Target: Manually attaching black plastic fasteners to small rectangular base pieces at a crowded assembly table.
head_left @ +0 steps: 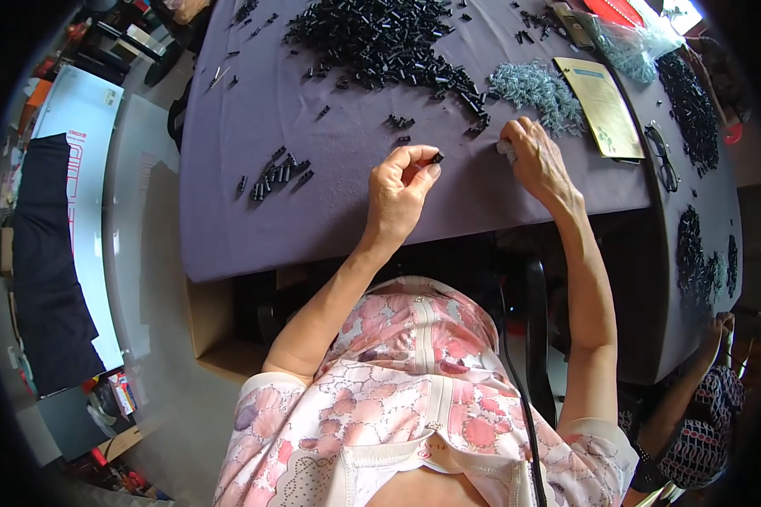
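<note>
Between the thumb and forefinger of my left hand (397,193) is a small black cylindrical piece (437,157), held above the purple tablecloth (313,224). My right hand (537,159) is closed, its fingers curled down at the near edge of a heap of small pale grey-blue pieces (533,91). Something whitish shows at those fingertips; I cannot make out what it is. Ahead of my left hand spreads a large heap of loose black pieces (372,42). To its left lies a small group of similar black pieces (277,175).
A yellowish printed sheet or packet (600,106) lies beside the pale heap, with eyeglasses (664,156) further right. A clear plastic bag (630,46) is at the back right. More black pieces (689,110) lie on the right-hand table, where another person's arm (693,380) shows.
</note>
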Demonstrator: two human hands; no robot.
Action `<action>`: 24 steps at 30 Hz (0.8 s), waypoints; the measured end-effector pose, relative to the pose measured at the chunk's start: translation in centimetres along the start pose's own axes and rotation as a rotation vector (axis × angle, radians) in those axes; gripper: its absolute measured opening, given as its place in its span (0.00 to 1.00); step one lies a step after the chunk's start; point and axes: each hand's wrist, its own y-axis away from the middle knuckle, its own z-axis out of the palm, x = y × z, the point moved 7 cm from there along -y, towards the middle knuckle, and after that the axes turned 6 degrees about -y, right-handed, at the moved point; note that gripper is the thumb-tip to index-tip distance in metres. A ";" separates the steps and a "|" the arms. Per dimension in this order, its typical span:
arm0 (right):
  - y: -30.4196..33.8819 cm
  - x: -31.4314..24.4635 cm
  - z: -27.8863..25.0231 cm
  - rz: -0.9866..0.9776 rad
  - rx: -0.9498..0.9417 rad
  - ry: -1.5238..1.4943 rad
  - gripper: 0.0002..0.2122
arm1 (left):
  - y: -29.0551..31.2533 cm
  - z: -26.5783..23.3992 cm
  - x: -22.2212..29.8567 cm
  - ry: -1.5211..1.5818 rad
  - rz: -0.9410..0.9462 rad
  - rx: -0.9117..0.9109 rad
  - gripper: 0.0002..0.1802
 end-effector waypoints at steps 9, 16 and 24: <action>0.0 -3.4 -0.1 0.267 0.151 -0.792 0.17 | 1.1 -1.1 0.3 0.144 -0.008 0.011 0.08; -1.1 -8.9 1.1 0.205 0.090 -1.133 0.20 | 1.7 -3.0 0.4 0.193 -0.060 0.050 0.09; 0.7 -8.5 3.0 0.191 0.175 -1.050 0.16 | 1.6 -3.4 0.1 -0.052 0.065 0.097 0.08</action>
